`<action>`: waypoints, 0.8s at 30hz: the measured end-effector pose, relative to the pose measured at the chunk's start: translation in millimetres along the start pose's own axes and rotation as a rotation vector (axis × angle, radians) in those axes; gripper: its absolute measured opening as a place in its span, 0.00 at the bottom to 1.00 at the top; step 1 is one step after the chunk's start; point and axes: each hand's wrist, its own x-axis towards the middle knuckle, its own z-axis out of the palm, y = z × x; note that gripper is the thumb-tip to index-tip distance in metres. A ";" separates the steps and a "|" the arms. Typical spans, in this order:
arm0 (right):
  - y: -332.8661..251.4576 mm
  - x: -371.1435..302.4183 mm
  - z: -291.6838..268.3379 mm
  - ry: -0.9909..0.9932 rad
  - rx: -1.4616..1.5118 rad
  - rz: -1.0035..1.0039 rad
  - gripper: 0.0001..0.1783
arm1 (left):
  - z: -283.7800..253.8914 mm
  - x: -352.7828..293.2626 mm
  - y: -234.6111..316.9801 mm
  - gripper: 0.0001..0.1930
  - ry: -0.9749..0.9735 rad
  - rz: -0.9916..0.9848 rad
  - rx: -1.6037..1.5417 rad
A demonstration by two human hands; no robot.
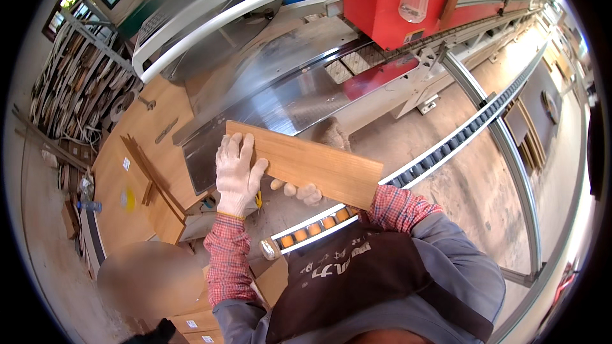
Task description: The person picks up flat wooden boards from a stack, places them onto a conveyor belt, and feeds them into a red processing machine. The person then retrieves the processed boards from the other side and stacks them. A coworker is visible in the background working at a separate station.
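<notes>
A light-brown wooden board [312, 162] slants in front of my chest, its right end near my right sleeve. My left hand [237, 175], in a white knit glove, lies on the board's left end with fingers stretched and thumb spread on the same face. From beneath, my right hand [299, 192] supports the board. Only its gloved fingertips show at the lower edge, curled round it; the board hides the palm. Just behind the board is the metal bed [268, 102] of a long machine.
A red machine housing [382, 0] stands at the far side. A roller rail [440, 150] runs diagonally on the right, its near end [312, 229] by my apron. At left, a wooden table [115, 159] bears narrow boards [153, 178]. A person [150, 280], blurred, is at lower left.
</notes>
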 end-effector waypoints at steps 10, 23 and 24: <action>-18.6 -29.6 -35.0 0.168 -0.035 -0.615 0.40 | 61.7 26.9 10.4 0.29 -0.001 -0.236 0.109; -22.5 -28.0 -77.9 0.028 0.000 -0.679 0.53 | 72.4 27.7 8.0 0.29 0.109 -0.328 0.132; -20.8 -33.3 -92.0 0.080 0.115 -0.682 0.52 | 70.1 26.8 8.2 0.29 0.112 -0.325 0.153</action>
